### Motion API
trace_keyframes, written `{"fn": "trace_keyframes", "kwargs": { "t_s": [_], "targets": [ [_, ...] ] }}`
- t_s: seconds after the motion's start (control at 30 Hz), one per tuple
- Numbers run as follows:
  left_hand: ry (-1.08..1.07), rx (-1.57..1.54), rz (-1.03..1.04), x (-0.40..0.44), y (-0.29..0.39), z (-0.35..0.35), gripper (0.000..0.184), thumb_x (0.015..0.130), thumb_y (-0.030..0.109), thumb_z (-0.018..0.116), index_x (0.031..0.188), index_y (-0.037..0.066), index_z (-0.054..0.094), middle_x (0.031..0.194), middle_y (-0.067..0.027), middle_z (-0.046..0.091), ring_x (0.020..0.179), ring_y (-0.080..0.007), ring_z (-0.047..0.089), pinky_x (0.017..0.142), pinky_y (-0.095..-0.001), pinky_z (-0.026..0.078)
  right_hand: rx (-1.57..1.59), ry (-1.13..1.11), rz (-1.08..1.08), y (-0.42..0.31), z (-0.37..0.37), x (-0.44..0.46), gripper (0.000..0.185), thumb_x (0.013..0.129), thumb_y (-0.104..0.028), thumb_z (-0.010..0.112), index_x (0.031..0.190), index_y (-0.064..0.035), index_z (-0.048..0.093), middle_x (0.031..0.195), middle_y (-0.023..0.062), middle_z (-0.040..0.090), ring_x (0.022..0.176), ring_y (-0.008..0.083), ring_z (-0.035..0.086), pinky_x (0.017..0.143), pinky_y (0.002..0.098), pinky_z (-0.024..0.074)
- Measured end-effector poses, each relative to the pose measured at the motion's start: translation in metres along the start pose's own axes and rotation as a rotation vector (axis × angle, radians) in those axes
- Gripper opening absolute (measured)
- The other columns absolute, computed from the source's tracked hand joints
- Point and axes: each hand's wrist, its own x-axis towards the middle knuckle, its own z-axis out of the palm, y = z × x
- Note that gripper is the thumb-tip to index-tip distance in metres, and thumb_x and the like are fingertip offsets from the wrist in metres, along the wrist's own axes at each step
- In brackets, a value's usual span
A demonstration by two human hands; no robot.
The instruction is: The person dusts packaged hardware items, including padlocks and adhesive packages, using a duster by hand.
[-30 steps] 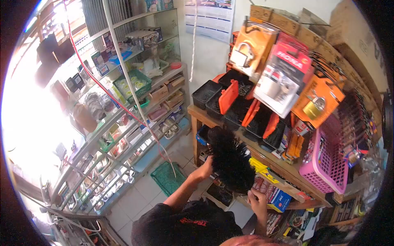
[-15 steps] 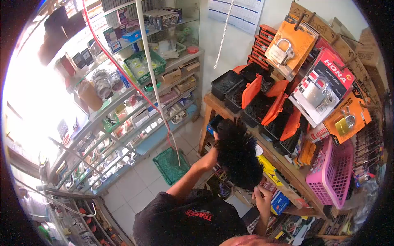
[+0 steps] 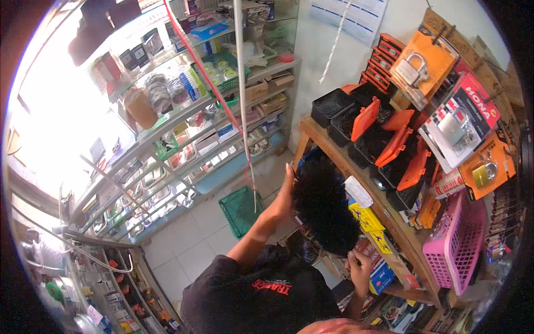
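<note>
A large black bristly bundle (image 3: 325,209), somewhat like a duster, fills the space between my hands, beside the wooden table. My left hand (image 3: 287,181) is at its upper left edge; a fingertip sticks up, and the other fingers are mostly hidden behind the bundle. At the lower right end of the bundle my right hand (image 3: 359,266) has its fingers curled in against it. Part of that grip is hidden. Yellow packets (image 3: 367,218) and a blue box (image 3: 382,278) are on the shelf beside my right hand.
Black boxes with orange lids (image 3: 395,147) line the wooden table (image 3: 311,129). Packaged padlocks (image 3: 456,131) hang above a pink basket (image 3: 453,267) on the right. A green tray (image 3: 240,211) lies on the tiled floor, glass shelves (image 3: 267,72) behind it. A cord and pole hang in front.
My view has turned slightly, so the shelves, tray and table appear farther right. The bundle stays between my hands, and my left fingertip shows more at its edge.
</note>
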Motion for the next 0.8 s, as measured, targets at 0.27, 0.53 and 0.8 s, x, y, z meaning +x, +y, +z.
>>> {"fn": "trace_keyframes", "kwargs": {
  "t_s": [0.27,0.53,0.8],
  "targets": [
    [-0.019,0.545,0.258,-0.008,-0.023,-0.042,0.086,0.093,0.068,0.011,0.146,0.001,0.025,0.151,-0.014,0.026,0.138,-0.0225,0.027,0.107,-0.0345,0.033,0.044,-0.019,0.023,-0.014,0.014,-0.003,0.034,0.094,-0.017,0.057,0.065,-0.0007,0.049,0.054,0.0008,0.048,0.05,0.0075,0.043,0.048,0.0251,0.0322],
    [-0.038,-0.012,0.056,-0.021,0.069,-0.002,0.083,0.096,0.062,0.006,0.141,-0.001,0.036,0.137,-0.0152,0.047,0.131,-0.0234,0.04,0.113,-0.0305,0.021,0.128,-0.05,-0.048,0.007,0.014,0.007,0.032,0.094,-0.014,0.056,0.065,-0.0003,0.049,0.056,-0.0002,0.048,0.05,0.0072,0.044,0.048,0.0245,0.0328],
    [0.074,0.459,0.183,-0.005,0.001,-0.031,0.083,0.095,0.063,0.009,0.142,0.0,0.034,0.142,-0.0101,0.043,0.131,-0.0224,0.039,0.113,-0.0332,0.023,0.049,-0.096,0.007,-0.015,0.018,0.013,0.028,0.093,-0.011,0.056,0.068,0.0024,0.051,0.057,0.0024,0.05,0.051,0.0073,0.044,0.048,0.0248,0.0339]
  ]
}}
